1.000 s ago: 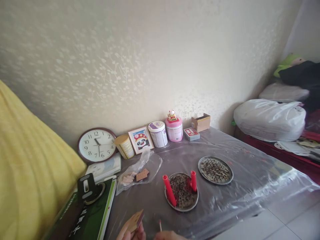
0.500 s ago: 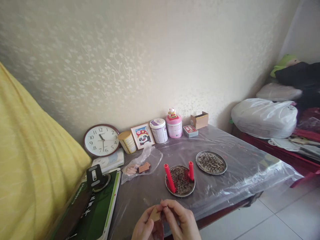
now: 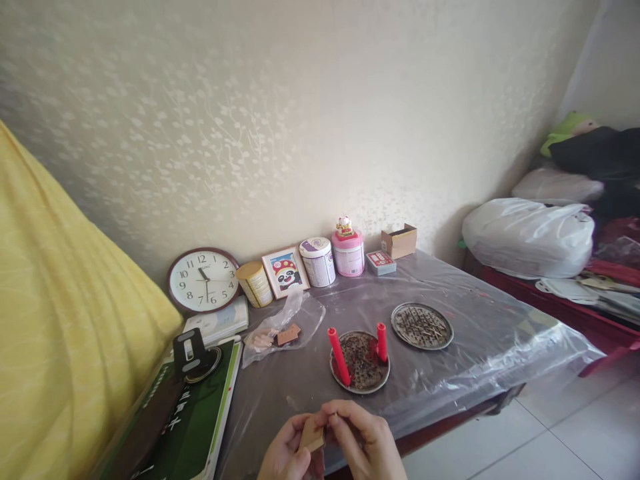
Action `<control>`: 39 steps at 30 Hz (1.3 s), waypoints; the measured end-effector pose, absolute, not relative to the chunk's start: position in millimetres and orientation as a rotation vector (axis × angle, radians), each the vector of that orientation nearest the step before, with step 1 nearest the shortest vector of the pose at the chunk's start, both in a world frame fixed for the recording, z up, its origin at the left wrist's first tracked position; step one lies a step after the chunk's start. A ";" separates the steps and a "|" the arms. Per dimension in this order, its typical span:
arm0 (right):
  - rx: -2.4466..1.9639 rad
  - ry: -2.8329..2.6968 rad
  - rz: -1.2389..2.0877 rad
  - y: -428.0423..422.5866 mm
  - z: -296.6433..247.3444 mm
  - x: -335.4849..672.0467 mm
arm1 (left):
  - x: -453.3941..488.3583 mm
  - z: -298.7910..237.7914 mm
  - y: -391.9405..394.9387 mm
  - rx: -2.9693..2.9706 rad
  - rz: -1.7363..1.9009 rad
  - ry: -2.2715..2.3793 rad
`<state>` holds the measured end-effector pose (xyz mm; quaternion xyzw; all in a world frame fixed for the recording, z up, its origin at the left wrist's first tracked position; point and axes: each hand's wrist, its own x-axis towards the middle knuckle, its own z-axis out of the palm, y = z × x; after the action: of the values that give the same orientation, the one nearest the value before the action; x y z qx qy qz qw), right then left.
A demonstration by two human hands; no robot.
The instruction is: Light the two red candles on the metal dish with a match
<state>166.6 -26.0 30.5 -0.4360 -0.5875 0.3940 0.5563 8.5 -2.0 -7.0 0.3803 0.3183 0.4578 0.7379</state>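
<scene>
Left hand (image 3: 284, 448) clamped on a flat-faced tan cardboard matchbox (image 3: 313, 435), bottom centre of frame; right hand (image 3: 369, 439) against it, fingertips bunched at the box's edge, too small to tell whether they grip anything. Just beyond, on the desk (image 3: 270, 393) under creased, glossy clear plastic sheeting (image 3: 445, 383), a round, dark-crusted tray (image 3: 365, 391) bears two smooth red candles (image 3: 339, 359), the left one leaning. Second round tray (image 3: 425, 347), right of centre, thin sticks (image 3: 424, 327) strewn over its rough surface.
</scene>
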 end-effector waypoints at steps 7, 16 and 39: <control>-0.986 -1.190 0.661 -14.8 33.6 176.5 | -1.6 -17.0 9.9 0.741 1.063 0.624; -0.993 -1.250 0.555 -17.5 35.6 183.0 | 6.3 -3.4 2.2 0.683 1.159 0.657; -1.003 -1.502 0.365 -30.1 42.8 178.1 | 14.7 -2.2 -4.1 0.756 1.213 0.725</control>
<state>178.1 -30.1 42.8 -0.4335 -0.6492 0.1577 0.6048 14.7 -4.1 -2.2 0.3390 0.3250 0.5438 0.6955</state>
